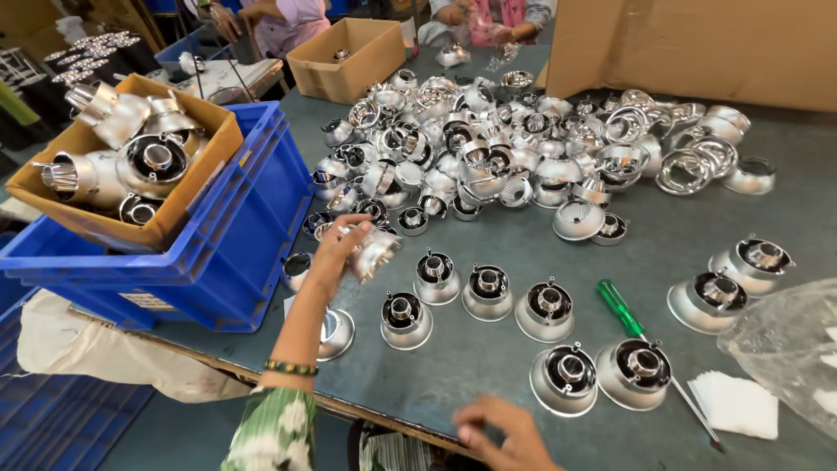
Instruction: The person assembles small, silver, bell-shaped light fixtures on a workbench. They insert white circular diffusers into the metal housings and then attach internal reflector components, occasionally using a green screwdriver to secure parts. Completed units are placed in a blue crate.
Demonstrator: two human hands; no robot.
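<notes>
- Done, judging from the layout: about ten assembled reflector cups [488,293] sit mouth-down and apart from one another in loose rows toward the near edge of the desk [488,235]; more finished-looking pieces fill the cardboard box [187,187] that rests in the blue crate [253,218] at the left edge.
- Left: a large unsorted heap of chrome parts [488,148] covers the middle and far side of the desk; the bulk appears unprocessed.
- Left hand [336,253]: fingers closed around one chrome cup [375,251], lifted just off the desk at the near-left fringe of the heap, close beside the crate.
- Right hand [501,432]: at the near edge, fingers loosely curled; empty or not, I cannot tell. Nearest piece is the front-row cup [564,378], near but apart.
- Green-handled screwdriver [621,307] lies on the desk between the rows, touched by neither hand.
- White tissue [737,406] and a clear plastic bag [789,340] lie at the near-right corner.
</notes>
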